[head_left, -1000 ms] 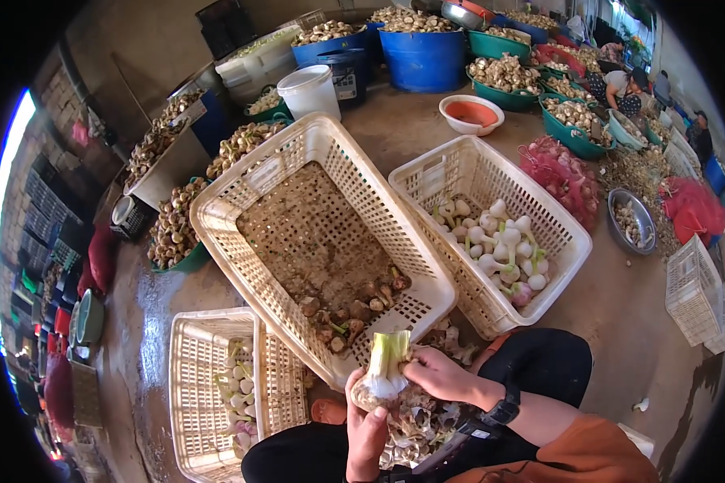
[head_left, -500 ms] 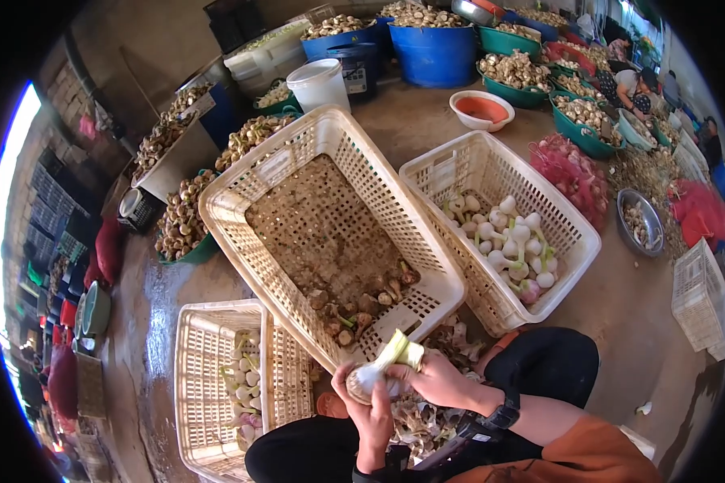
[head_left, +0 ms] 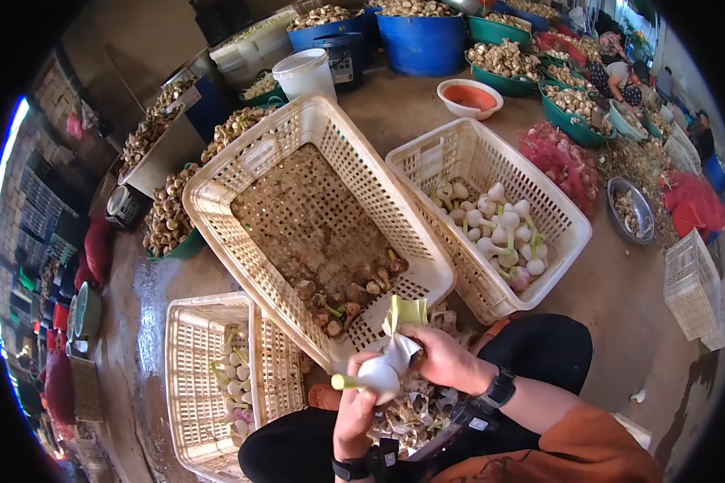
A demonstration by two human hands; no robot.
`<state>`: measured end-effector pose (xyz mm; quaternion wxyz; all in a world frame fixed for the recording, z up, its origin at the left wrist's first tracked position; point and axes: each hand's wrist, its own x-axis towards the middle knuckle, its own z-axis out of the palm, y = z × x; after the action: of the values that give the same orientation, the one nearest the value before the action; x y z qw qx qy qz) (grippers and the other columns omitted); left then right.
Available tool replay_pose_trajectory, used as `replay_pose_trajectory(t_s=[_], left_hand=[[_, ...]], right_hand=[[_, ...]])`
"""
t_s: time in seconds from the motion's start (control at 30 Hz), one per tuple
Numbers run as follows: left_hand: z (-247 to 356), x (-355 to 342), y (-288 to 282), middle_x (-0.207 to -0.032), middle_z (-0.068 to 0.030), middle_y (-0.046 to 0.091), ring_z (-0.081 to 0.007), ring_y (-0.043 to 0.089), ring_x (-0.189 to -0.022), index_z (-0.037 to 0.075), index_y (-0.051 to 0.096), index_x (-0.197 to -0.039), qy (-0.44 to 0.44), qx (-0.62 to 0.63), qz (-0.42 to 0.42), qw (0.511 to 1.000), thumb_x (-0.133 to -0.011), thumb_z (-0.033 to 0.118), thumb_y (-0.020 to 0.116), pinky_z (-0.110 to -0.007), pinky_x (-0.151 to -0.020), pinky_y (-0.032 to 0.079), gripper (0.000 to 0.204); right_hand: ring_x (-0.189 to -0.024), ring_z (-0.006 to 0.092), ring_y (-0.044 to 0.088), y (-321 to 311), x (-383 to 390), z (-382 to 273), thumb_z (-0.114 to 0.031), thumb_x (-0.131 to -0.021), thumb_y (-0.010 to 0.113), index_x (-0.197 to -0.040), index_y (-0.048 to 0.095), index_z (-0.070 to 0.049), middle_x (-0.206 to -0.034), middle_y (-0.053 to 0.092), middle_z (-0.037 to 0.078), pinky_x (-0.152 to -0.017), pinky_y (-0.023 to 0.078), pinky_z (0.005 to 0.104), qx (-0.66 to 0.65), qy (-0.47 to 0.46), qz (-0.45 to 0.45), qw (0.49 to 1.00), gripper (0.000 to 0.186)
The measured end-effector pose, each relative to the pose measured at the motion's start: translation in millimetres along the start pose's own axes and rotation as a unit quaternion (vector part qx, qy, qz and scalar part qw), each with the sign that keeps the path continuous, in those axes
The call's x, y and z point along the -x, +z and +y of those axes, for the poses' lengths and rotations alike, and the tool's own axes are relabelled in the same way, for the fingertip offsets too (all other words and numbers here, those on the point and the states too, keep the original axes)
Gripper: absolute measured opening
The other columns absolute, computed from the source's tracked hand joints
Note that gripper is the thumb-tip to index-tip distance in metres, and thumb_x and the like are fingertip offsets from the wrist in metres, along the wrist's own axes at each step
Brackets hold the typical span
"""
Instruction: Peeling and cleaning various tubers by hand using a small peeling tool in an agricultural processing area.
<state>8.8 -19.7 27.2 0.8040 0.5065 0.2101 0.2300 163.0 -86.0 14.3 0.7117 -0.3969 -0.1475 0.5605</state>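
Observation:
A white garlic bulb (head_left: 381,377) sits in my left hand (head_left: 354,414), whose fingers are closed round it. Its pale green stem stub points left. My right hand (head_left: 447,358) pinches a garlic leaf sheath (head_left: 408,312), pale green and white, whose lower skin reaches down to the bulb; whether they are still joined I cannot tell. Both hands are over a heap of dry garlic skins (head_left: 415,419) between my knees. Just beyond them, a large tilted plastic crate (head_left: 330,342) has several dirty bulbs at its near end.
A crate (head_left: 568,241) on the right holds clean white bulbs; another crate (head_left: 209,302) on the left has more. Farther back are a blue tub (head_left: 421,44) and green basins (head_left: 503,84) of garlic, a lidded white bucket (head_left: 306,74) and a red net sack (head_left: 556,165). A person (head_left: 620,80) sits far right.
The bulb has turned, so its stem stub now points left. My right hand has drawn the leaf sheath up and to the right, away from the bulb. The view has shifted slightly.

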Motion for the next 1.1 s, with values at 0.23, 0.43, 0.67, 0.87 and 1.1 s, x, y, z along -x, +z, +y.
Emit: replay_pose_trajectory(t_s=[0.23, 0.43, 0.67, 0.87, 1.1], left_hand=[[-24, -17, 10, -0.109, -0.0079, 0.053, -0.0145, 0.052, -0.095, -0.001, 0.04, -0.126, 0.079, 0.012, 0.29, 0.954, -0.093, 0.014, 0.044, -0.03, -0.083, 0.044, 0.037], [-29, -11, -44, -0.096, -0.0111, 0.059, -0.0291, 0.058, -0.093, 0.002, 0.05, -0.109, -0.033, 0.433, 0.289, 0.853, -0.093, 0.022, 0.034, -0.042, -0.086, 0.047, 0.03], [27, -14, -52, -0.091, -0.014, 0.06, -0.0213, 0.06, -0.074, 0.001, 0.045, -0.116, 0.135, -0.091, 0.52, 0.839, -0.095, 0.033, 0.031, -0.031, -0.061, 0.049, 0.041], [74, 14, -138, -0.129, -0.0178, 0.037, -0.031, 0.04, -0.107, 0.004, 0.029, -0.135, 0.141, -0.691, 0.531, 0.47, -0.087, 0.022, 0.052, -0.043, -0.083, 0.037, 0.056], [56, 8, -130, -0.128, -0.017, 0.04, -0.0276, 0.043, -0.114, 0.005, 0.048, -0.123, 0.078, -0.484, 0.523, 0.697, -0.083, 0.015, 0.058, -0.035, -0.085, 0.042, 0.042]], right_hand=[[-0.072, 0.0086, 0.049, 14, 6, 18, -0.024, -0.094, 0.041, -0.098, 0.056, -0.003, -0.088, 0.056, 0.001, -0.066, 0.04, 0.0206, 0.349, -0.12, -0.025, 0.929, 0.026], [-0.056, 0.0119, 0.05, -25, -2, -42, -0.038, -0.083, 0.053, -0.086, 0.058, -0.007, -0.077, 0.055, 0.007, -0.051, 0.038, 0.0258, -0.18, -0.007, -0.192, 0.965, 0.032], [-0.064, 0.0273, 0.062, 6, -32, 11, -0.026, -0.085, 0.048, -0.069, 0.056, -0.009, -0.061, 0.057, 0.014, -0.055, 0.049, 0.0385, 0.721, -0.037, -0.239, 0.649, 0.024], [-0.084, 0.03, 0.059, -50, -217, 23, -0.008, -0.081, 0.046, -0.095, 0.06, -0.005, -0.089, 0.061, 0.013, -0.072, 0.047, 0.0404, 0.819, -0.168, -0.13, 0.534, 0.02], [-0.103, 0.0258, 0.053, -96, -287, 152, -0.016, -0.083, 0.051, -0.111, 0.059, -0.014, -0.108, 0.059, 0.007, -0.079, 0.047, 0.0416, 0.89, -0.02, -0.217, 0.4, 0.03]])
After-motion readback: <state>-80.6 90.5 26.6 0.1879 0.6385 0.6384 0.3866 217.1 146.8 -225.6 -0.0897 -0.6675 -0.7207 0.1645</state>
